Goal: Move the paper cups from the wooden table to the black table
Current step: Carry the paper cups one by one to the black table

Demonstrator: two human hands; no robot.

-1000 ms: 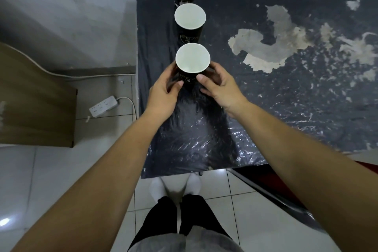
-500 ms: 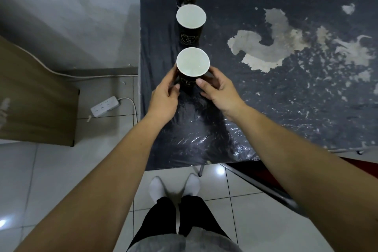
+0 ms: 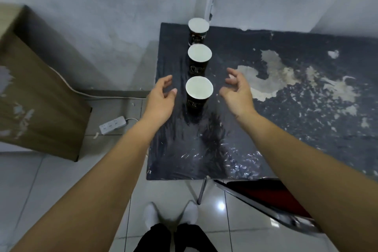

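I note, nearest the camera, my two feet in white socks point(image 3: 170, 216) on the pale glossy floor tiles point(image 3: 61, 186), short of the black table's near edge; a red and black folded chair point(image 3: 272, 200) lies just under that edge on the right side. The black table with its worn, flaking plastic covering point(image 3: 296, 129) bears all three cups along its left side, in one line running away from me; each stands upright, mouth up. The nearest black paper cup with white interior point(image 3: 198, 93) stands free between my hands; my left hand point(image 3: 161, 98) is beside it on the left, fingers spread and curled, touching nothing; my right hand point(image 3: 237, 92) is beside it on the right, likewise open and empty. Behind it stands the middle black paper cup point(image 3: 199, 58); the far black paper cup point(image 3: 198, 30) stands at the table's back edge. Left of the table, on the floor: a white power strip point(image 3: 112, 125) and a brown wooden table point(image 3: 34, 88), only partly in view.
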